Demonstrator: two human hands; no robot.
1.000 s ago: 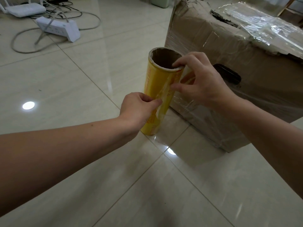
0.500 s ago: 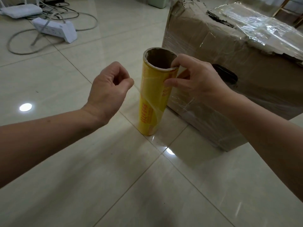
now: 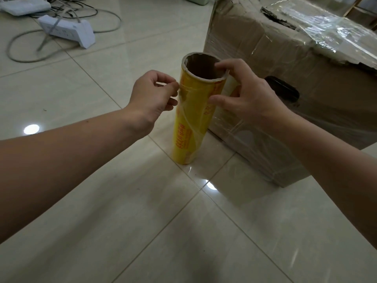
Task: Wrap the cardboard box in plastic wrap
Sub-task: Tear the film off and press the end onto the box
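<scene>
A yellow roll of plastic wrap point(image 3: 189, 127) stands upright on the tiled floor, its brown cardboard core open at the top. My right hand point(image 3: 246, 94) grips the roll's upper end, index finger on the rim and thumb on the side. My left hand point(image 3: 152, 97) is at the roll's upper left, thumb and forefinger pinching the film's loose edge. Just right of the roll sits the large cardboard box point(image 3: 255, 48), with clear film over its sides and crumpled film on its torn top.
A white power strip point(image 3: 67, 30) with grey cables point(image 3: 106, 17) lies on the floor at the far left, behind it a white router point(image 3: 24, 6). A wooden furniture leg point(image 3: 354, 5) shows past the box. Glossy floor tiles spread in front of me.
My left hand let go of the roll's side, swung away to the left, then came back higher up and now pinches the film near the top. My right hand stayed on the rim.
</scene>
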